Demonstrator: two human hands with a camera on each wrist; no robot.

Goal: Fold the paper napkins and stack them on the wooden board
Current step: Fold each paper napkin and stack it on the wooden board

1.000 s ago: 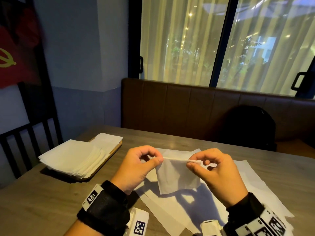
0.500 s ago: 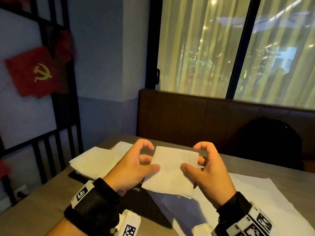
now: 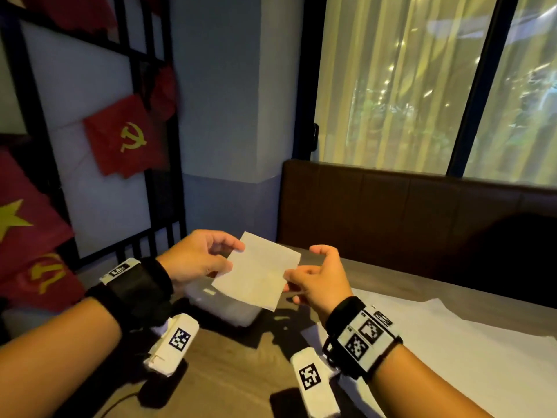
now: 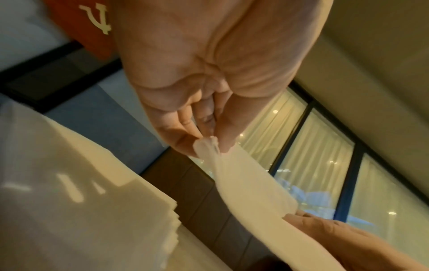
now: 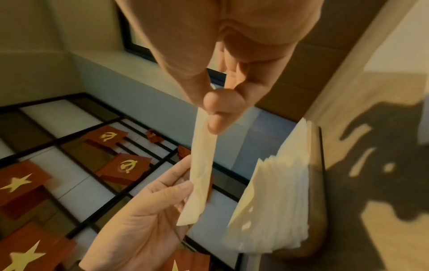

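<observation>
Napkin: While both hands pinched it, the folded napkin hung in mid-air at the centre of the head view, tilted, above the stack.
Left hand: the left hand pinched the napkin's left edge between thumb and fingertips, bunching the paper there.
Right hand: the right hand nipped the right edge between thumb and forefinger.
Stack: the folded napkins lay piled on the wooden board, lower right in the right wrist view; in the head view the stack sat just below the held napkin.
Unfolded sheets: flat white sheets lay on the table at lower right.
Background: red flags hung on the wall at upper left.
</observation>
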